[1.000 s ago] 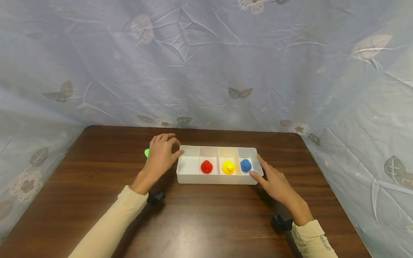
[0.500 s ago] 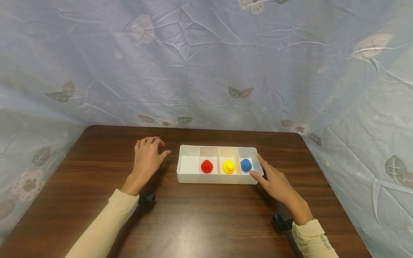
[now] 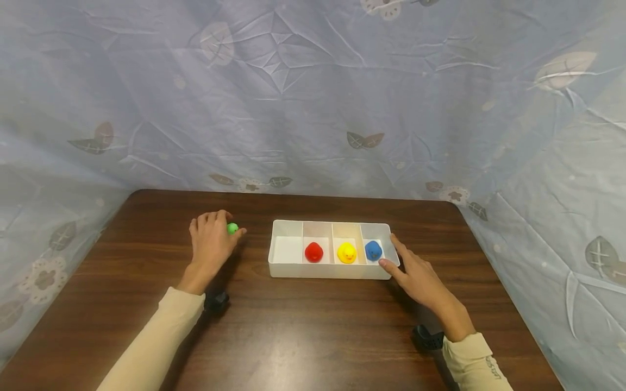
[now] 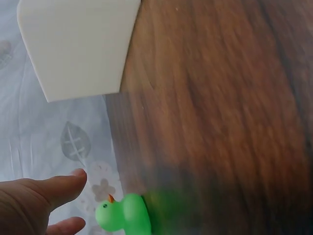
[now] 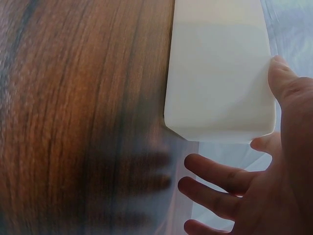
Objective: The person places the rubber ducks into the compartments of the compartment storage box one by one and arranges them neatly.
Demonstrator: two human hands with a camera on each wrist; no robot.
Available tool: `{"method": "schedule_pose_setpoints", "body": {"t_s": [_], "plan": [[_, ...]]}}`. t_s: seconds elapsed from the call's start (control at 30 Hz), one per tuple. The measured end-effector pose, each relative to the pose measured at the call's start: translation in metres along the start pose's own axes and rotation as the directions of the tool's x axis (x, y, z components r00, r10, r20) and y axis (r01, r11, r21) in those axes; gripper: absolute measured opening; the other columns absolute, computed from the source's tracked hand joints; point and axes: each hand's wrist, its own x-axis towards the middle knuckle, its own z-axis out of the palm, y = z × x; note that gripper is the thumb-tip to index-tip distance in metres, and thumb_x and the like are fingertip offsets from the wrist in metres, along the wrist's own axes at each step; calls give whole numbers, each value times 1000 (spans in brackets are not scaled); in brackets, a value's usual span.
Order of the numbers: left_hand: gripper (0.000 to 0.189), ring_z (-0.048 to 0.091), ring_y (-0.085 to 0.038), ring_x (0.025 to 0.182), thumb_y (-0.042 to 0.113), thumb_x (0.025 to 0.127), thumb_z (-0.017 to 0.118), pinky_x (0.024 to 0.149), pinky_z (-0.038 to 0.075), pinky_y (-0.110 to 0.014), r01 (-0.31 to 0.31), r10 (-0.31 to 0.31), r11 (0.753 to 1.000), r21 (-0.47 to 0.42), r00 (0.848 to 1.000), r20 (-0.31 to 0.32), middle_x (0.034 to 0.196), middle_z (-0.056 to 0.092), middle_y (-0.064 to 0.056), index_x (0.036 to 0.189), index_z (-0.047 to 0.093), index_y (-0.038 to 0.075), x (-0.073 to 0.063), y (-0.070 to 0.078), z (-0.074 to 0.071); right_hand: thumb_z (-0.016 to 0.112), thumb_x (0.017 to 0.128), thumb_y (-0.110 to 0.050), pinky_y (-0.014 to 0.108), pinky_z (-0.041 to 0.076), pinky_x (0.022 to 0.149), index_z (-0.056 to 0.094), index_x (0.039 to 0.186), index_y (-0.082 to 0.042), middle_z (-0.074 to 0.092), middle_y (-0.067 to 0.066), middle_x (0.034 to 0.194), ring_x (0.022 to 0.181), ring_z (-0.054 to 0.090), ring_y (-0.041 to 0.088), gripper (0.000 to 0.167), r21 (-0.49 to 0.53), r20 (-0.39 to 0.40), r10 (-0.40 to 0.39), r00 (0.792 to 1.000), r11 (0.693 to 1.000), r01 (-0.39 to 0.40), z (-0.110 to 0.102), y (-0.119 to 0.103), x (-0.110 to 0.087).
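A green toy duck (image 3: pixel 232 228) sits on the table left of a white divided tray (image 3: pixel 323 271). My left hand (image 3: pixel 211 239) is around the duck in the head view, thumb and fingers spread. In the left wrist view a gap shows between these fingers and the duck (image 4: pixel 124 215). My right hand (image 3: pixel 418 277) rests thumb and index finger on the tray's right end, the other fingers stretched out below. Inside the tray, a red duck (image 3: pixel 313 252), a yellow duck (image 3: pixel 346 253) and a blue duck (image 3: pixel 373 251) each have a compartment; the leftmost compartment is bare.
Everything stands on a dark brown wooden table (image 3: pixel 313 326). A pale patterned cloth (image 3: pixel 313 108) hangs behind it and on both sides. Dark wrist devices sit under both wrists.
My left hand has moved left from the tray's left end. The green duck, hidden by it half a second ago, now shows between thumb and fingers. The right hand keeps its place on the tray.
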Motion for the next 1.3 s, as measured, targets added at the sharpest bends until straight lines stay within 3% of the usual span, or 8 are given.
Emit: {"method": "schedule_pose_setpoints", "body": {"t_s": [0.27, 0.63, 1.3], "plan": [[60, 53, -61, 127, 37, 93, 83, 117, 30, -79, 19, -18, 999, 35, 1000, -26, 127, 66, -39, 123, 61, -10, 0, -7, 6, 47, 111, -58, 81, 28, 119, 12, 173, -13, 29, 28, 173, 154, 35, 57, 84, 4, -1, 5, 1000, 1000, -5, 2, 2, 0], [59, 51, -63, 129, 41, 97, 78, 119, 26, -81, 53, -53, 997, 50, 999, -8, 124, 66, -42, 118, 59, -11, 1, -13, 13, 48, 110, -58, 78, 32, 120, 12, 172, -12, 26, 27, 174, 155, 34, 56, 86, 21, 4, 10, 1000, 1000, -10, 2, 1, 1], [66, 52, -66, 128, 43, 101, 72, 120, 26, -80, 117, -126, 987, 108, 988, 86, 120, 67, -43, 129, 52, -13, 7, -6, 15, 49, 110, -58, 78, 33, 120, 12, 172, -12, 25, 27, 175, 155, 34, 56, 86, 36, 2, 21, 1000, 999, -21, 1, 2, -1]]}}
